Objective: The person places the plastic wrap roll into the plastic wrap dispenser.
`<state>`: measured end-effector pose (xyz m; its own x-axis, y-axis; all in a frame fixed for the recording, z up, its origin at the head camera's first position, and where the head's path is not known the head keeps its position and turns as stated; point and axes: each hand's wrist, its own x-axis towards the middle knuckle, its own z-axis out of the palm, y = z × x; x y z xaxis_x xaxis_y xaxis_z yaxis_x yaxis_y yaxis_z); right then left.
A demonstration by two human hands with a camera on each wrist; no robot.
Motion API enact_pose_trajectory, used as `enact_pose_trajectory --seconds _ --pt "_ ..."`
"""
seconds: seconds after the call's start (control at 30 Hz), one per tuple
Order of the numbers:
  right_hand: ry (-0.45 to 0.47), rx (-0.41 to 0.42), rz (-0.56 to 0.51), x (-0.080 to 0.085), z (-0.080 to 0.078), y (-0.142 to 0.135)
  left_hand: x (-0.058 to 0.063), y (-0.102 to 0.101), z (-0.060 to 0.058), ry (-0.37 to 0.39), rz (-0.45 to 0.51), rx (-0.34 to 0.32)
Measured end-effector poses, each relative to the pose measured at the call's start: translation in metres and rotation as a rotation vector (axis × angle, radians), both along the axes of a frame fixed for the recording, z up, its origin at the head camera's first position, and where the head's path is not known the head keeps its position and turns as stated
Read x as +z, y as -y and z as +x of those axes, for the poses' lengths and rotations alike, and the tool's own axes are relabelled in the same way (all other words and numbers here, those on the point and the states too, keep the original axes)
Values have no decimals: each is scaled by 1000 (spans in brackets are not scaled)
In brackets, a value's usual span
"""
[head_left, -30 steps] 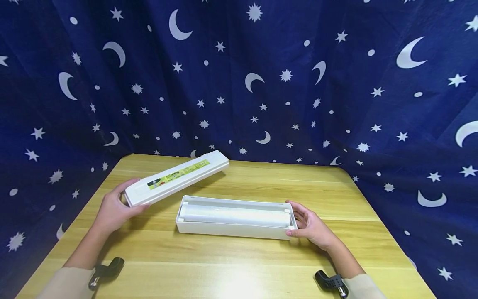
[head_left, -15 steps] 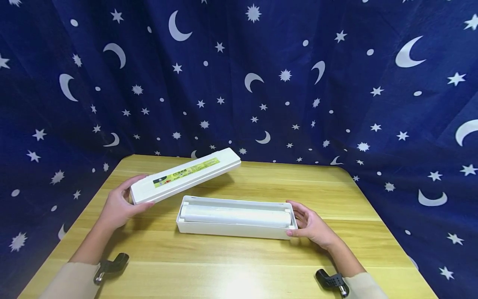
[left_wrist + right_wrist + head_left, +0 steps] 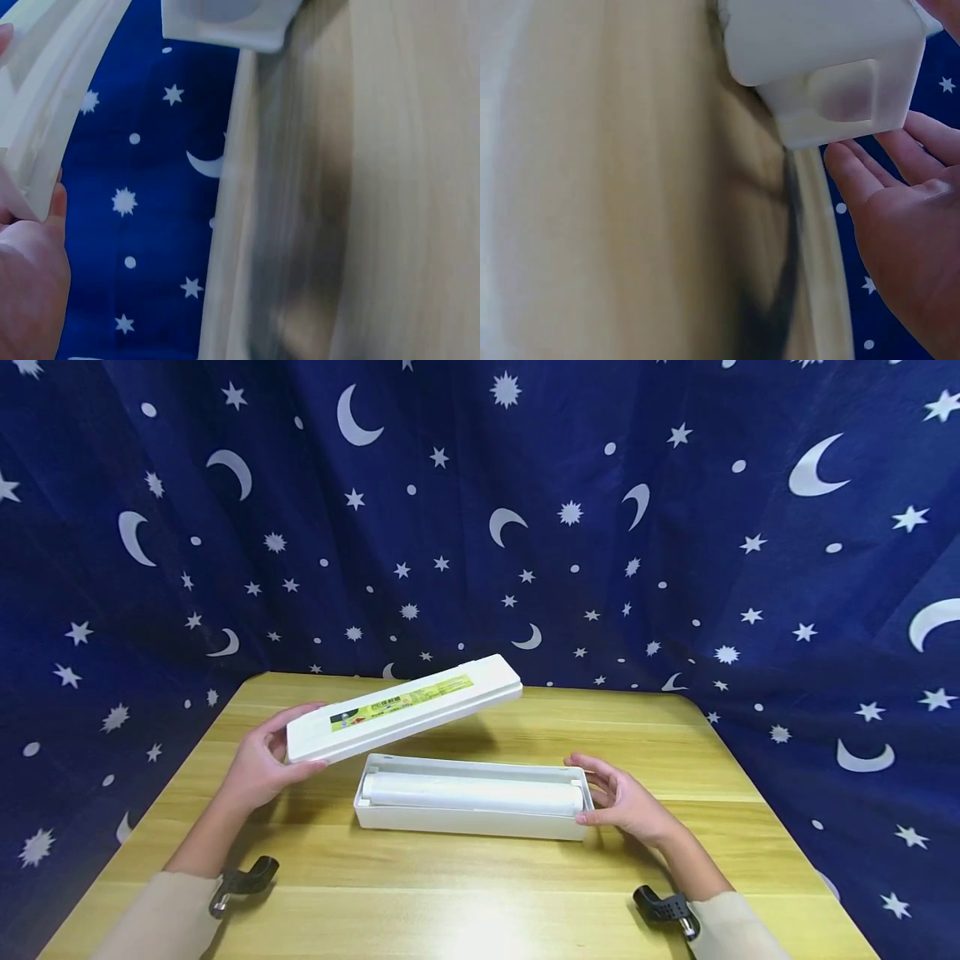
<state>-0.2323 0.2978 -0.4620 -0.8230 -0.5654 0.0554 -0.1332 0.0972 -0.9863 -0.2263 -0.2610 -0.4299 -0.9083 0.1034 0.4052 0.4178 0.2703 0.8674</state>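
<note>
My left hand (image 3: 258,764) grips the left end of a long white lid (image 3: 491,672) in the head view, thumb along its front edge. The lid is held off the table, its right end raised, and bears a yellow-green label (image 3: 401,702). Below and to its right lies a long white cling film box (image 3: 468,825), uncovered, with a white film roll (image 3: 472,793) inside. Around the right end of this box is my right hand (image 3: 630,806), thumb at the front corner and fingers at the back one. Its fingertips (image 3: 838,156) meet the box's edge in the right wrist view.
Box and hands are over a light wooden table (image 3: 420,893). Behind it and at both sides hangs a dark blue curtain (image 3: 450,527) with moons and stars. A black wrist mount (image 3: 243,885) sits on the left sleeve, another mount (image 3: 663,910) on the right one.
My left hand has carried the lid to the right, so its right part now hangs behind and above the box. The box stays put; my right hand's fingers have shifted slightly left.
</note>
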Motion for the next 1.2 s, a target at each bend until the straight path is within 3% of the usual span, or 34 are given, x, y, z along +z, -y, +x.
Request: enact_pose_trajectory --seconds 0.23,0.43,0.67,0.87,1.03,1.2 --pt "-137 -50 32 15 -6 4 1 -12 -4 2 47 -105" --pt "-163 -105 28 32 -12 9 2 -25 -2 12 58 -179" --pt "-267 -168 -2 46 -17 13 4 -40 2 12 71 -267" --pt "-292 -118 -70 53 -22 14 6 -51 5 41 107 -342" --pt "-300 -53 -110 57 -24 14 4 -56 4 60 89 -362" --pt "-279 9 -83 61 -21 13 3 -59 1 78 63 -377"
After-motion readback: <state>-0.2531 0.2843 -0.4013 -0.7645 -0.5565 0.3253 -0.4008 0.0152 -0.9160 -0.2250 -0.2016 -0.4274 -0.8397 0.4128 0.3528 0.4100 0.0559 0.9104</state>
